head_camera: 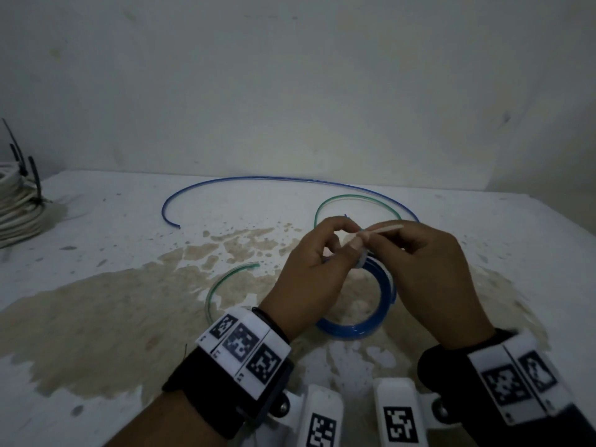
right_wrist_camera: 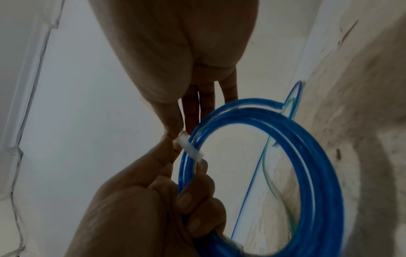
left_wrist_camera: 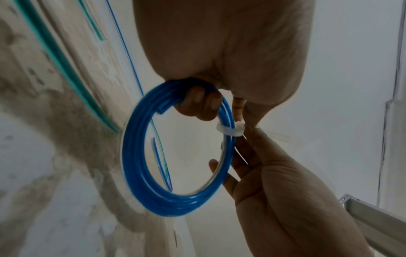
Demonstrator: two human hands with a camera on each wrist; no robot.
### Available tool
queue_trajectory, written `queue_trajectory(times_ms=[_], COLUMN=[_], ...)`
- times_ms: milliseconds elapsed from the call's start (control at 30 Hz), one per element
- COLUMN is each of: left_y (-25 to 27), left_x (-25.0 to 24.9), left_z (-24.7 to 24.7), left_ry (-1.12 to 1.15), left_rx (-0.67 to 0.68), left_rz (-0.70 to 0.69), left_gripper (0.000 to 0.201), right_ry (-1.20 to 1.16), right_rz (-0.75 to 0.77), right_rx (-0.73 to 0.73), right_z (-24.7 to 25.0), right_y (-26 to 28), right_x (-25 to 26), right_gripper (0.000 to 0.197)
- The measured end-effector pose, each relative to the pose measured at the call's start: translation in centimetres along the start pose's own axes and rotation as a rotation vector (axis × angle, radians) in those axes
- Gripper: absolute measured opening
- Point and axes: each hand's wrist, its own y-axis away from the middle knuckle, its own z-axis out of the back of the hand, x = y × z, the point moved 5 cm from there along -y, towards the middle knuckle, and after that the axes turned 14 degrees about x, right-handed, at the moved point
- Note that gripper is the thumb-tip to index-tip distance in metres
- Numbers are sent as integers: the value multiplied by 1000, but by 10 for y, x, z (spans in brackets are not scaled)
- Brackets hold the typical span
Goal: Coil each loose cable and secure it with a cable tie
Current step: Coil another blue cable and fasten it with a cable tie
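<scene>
A blue cable coil is held just above the stained table. My left hand grips its top, with the fingers curled through the loops. A white cable tie is wrapped round the coil beside those fingers. My right hand pinches the tie's tail, which points up and to the right. In the right wrist view the tie sits between the two hands. A loose blue cable arcs across the back of the table. A loose green cable curves behind my hands, with another stretch of it at the left.
A stack of white coiled cables with black ties stands at the far left edge. The white table has a large brown stain across its middle. A plain wall runs right behind it. A metal rail shows at the right.
</scene>
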Motion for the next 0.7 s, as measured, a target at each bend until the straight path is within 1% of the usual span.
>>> queue_trajectory(times_ms=[100, 167, 267, 300, 367, 433, 467, 533, 600, 633, 700], left_y=[2, 2, 2, 2, 2, 2, 2, 2, 2, 2, 2], left_x=[1, 2, 5, 5, 4, 2, 1, 1, 5, 7, 8], left_z=[0, 1, 4, 5, 6, 6, 6, 7, 8, 9, 9], left_ry=[-76, -73, -87, -97, -115, -115, -112, -109, -113, -98, -26], left_rx=[-27, -59, -94, -89, -67, -52, -52, -65, -78, -77, -58], left_rz=[-51, -53, -35, -30, -19, -15, -19, -22, -13, -9, 3], left_gripper=[10, 8, 15, 15, 14, 17, 18, 15, 6, 3, 6], right_ry=[94, 167, 323, 370, 421, 434, 429, 347, 160, 84, 45], right_rz=[47, 111, 218, 254, 325, 378, 383, 321, 165, 94, 21], right_rx=[46, 54, 73, 57, -28, -116, -134, -85, 34, 92, 160], right_z=[0, 1, 2, 4, 12, 20, 21, 19, 12, 8, -1], right_y=[1, 1, 1, 1, 4, 9, 10, 7, 2, 1, 0], right_x=[3, 5, 9, 11, 20, 28, 31, 26, 16, 10, 3], right_gripper=[14, 12, 11, 11, 9, 8, 8, 11, 13, 10, 8])
